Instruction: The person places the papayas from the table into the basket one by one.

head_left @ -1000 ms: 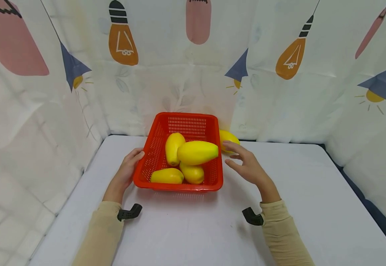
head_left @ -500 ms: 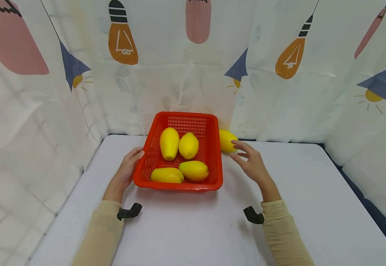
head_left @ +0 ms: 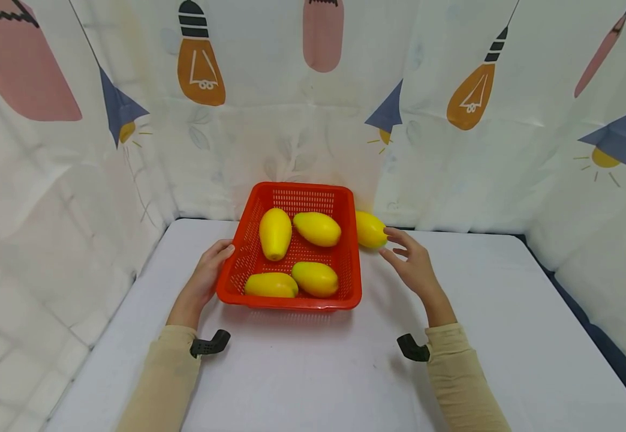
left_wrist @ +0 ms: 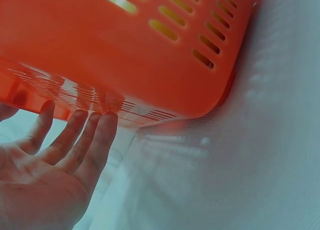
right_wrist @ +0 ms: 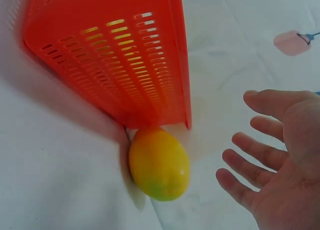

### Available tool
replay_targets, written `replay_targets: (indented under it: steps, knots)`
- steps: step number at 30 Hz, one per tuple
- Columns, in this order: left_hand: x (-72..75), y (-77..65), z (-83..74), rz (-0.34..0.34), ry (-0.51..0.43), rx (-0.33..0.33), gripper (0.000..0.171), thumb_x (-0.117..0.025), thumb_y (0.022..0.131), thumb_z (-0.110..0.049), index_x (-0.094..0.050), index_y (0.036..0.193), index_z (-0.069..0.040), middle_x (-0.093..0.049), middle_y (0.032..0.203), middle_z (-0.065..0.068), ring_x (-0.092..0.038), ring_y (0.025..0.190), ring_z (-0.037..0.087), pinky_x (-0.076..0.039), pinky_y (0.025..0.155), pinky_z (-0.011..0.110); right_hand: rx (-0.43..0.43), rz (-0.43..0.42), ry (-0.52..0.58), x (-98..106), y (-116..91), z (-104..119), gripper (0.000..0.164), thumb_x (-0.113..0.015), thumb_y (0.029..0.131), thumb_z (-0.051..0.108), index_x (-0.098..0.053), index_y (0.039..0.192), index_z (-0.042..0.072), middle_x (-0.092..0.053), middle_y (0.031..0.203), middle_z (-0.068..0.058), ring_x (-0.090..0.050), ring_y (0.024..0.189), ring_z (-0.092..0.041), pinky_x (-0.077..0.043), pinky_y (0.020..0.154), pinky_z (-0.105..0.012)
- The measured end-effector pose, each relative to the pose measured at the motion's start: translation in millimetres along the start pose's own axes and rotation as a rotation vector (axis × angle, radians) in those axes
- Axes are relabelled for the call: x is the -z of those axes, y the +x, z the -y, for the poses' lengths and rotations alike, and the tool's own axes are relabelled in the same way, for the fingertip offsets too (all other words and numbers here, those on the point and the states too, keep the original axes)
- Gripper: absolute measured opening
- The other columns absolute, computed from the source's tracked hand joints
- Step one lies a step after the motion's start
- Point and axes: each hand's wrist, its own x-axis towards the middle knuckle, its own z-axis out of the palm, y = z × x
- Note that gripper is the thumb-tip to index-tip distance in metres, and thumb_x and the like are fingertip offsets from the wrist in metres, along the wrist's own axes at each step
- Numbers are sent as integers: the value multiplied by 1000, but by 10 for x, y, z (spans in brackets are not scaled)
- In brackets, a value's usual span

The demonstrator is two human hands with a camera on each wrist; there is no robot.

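Note:
A red plastic basket (head_left: 291,305) with slotted walls stands on the white table. Inside lie several yellow papaya-like fruits (head_left: 276,234), spread out singly. My left hand (head_left: 207,273) is at the basket's left side, its thumb at the rim. Fairly straight fingers touch the outer wall in the left wrist view. Beyond the right wall, partly hidden by it, another yellow fruit (right_wrist: 160,165) with a greenish end lies on the table. My right hand (head_left: 411,264) hovers close to that fruit, fingers spread and loosely bent. The right wrist view shows a gap between them.
Behind the basket hangs a white curtain (head_left: 313,144) printed with lamps and bulbs. More curtain closes in both sides of the white table (head_left: 302,372). A dark edge (head_left: 566,294) runs along the table's right side.
The fruit on top of the pile has come down and the fruits have spread across the basket floor. My right hand has drawn slightly rightward; the left hand stays put.

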Motion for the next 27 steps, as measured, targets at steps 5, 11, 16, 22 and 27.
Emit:
replay_targets:
  steps: [5,11,16,22,27]
  knots:
    - [0,2,3,1,-5,-1,34,-48,100,-39,-49,124,-15,-55,111,-5,-56,98,7,-51,84,16,-21,-14,14,5,9,-37,47,-65,93,23,-51,137,14,-52,141,-12,-51,129,-31,-45,103,-51]
    - [-4,-3,1,0,-6,17,37,-48,100,-40,-48,127,-15,-55,113,-5,-55,100,8,-51,84,16,-47,-29,19,4,18,-61,49,-66,92,20,-50,138,12,-51,142,-12,-50,129,-32,-44,103,-52]
    - [-9,-3,-1,0,0,25,38,-49,100,-41,-48,127,-15,-55,114,-4,-55,100,8,-52,84,16,-61,-41,7,7,29,-87,53,-67,92,22,-48,140,13,-48,145,-10,-49,129,-33,-45,102,-52]
    - [-8,-1,-2,0,-7,17,36,-48,100,-40,-48,126,-15,-55,113,-5,-56,99,7,-52,84,16,-81,-29,-2,-6,63,-134,55,-67,91,24,-46,141,13,-46,146,-10,-48,130,-34,-44,103,-52]
    - [-7,1,-3,-2,-9,17,36,-48,100,-40,-48,126,-15,-55,112,-5,-56,99,7,-52,84,16,-100,-28,-18,-19,91,-168,55,-67,91,26,-46,141,13,-46,146,-9,-47,131,-33,-44,104,-51]
